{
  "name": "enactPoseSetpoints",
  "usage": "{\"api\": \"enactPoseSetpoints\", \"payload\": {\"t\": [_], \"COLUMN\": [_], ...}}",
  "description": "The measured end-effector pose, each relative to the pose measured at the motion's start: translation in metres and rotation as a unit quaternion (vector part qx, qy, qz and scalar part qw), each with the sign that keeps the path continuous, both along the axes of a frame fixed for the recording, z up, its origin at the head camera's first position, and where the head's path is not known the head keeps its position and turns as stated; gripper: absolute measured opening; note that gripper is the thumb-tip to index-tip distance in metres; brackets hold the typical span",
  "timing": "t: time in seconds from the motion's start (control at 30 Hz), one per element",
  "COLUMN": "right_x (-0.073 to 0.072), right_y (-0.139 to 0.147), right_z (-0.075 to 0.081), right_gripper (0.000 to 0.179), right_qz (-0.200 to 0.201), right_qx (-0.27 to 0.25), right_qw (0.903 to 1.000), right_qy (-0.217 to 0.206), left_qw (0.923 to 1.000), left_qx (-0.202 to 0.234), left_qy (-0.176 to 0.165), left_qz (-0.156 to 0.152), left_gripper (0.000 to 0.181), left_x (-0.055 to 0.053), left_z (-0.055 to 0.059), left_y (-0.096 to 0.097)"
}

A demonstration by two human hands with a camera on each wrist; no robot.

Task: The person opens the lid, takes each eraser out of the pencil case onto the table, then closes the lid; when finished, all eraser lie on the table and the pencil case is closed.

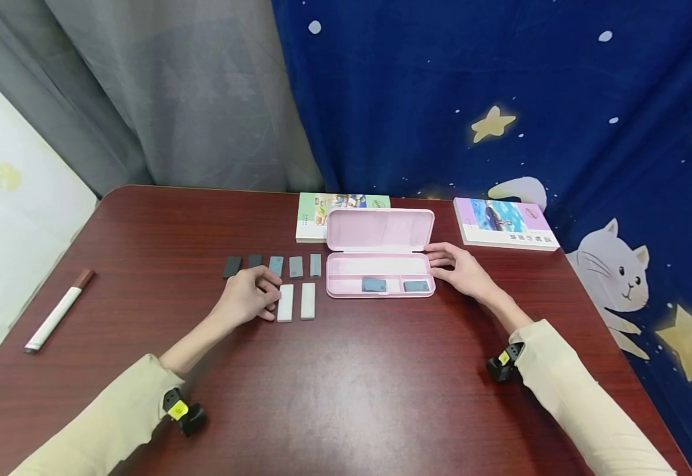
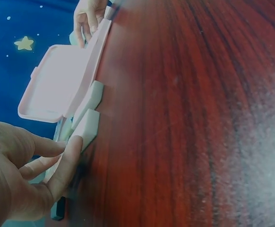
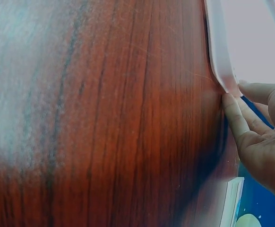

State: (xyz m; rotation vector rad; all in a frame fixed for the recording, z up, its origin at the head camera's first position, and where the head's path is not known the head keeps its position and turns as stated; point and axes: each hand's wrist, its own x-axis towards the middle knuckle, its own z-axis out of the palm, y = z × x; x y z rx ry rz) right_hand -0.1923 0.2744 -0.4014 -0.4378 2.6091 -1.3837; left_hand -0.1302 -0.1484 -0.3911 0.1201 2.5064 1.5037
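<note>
A pink pencil case (image 1: pixel 380 295) lies with its lid up, two blue-grey blocks (image 1: pixel 374 285) in its front compartments. My right hand (image 1: pixel 461 270) touches the case's right end, fingers mostly straight along the side wall. My left hand (image 1: pixel 249 295) is at the left edge of a white rectangular block (image 1: pixel 285 304), fingers bent and spread around that side, the thumb tip overlapping the block in the left wrist view. A second white block (image 1: pixel 308 301) lies to its right. Behind them stands a row of small dark and blue-grey blocks (image 1: pixel 295 267), one partly hidden by the left hand.
A green-covered book (image 1: pixel 310 218) lies behind the case, partly covered by the lid. Another book, purple and blue (image 1: pixel 506 223), is at the back right. A white marker with a brown end (image 1: pixel 60 312) lies at the left of the brown table (image 1: pixel 375 396). Curtains hang behind.
</note>
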Motion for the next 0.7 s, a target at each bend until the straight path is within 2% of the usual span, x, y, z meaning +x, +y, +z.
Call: {"api": "enactPoseSetpoints", "payload": {"t": [0.2, 0.37, 0.53, 0.7], "right_x": [0.000, 0.002, 0.001, 0.000], "right_y": [0.001, 0.001, -0.001, -0.002], "right_z": [-0.001, 0.000, 0.000, 0.001], "right_gripper": [0.044, 0.045, 0.045, 0.045], "right_qz": [0.004, -0.005, -0.002, -0.005], "right_qx": [0.002, 0.011, 0.018, 0.021], "right_qw": [1.0000, 0.9999, 0.9998, 0.9997], "right_qy": [0.007, 0.012, 0.013, 0.011], "left_qw": [0.9999, 0.9995, 0.9974, 0.9926], "left_qx": [0.005, 0.004, 0.001, -0.007], "left_qy": [0.011, 0.027, 0.050, 0.083], "left_qz": [-0.005, -0.018, -0.052, -0.088], "left_gripper": [0.016, 0.012, 0.010, 0.011], "left_x": [-0.002, -0.005, -0.009, -0.018], "left_z": [0.006, 0.010, 0.012, 0.014], "left_y": [0.006, 0.025, 0.046, 0.069]}}
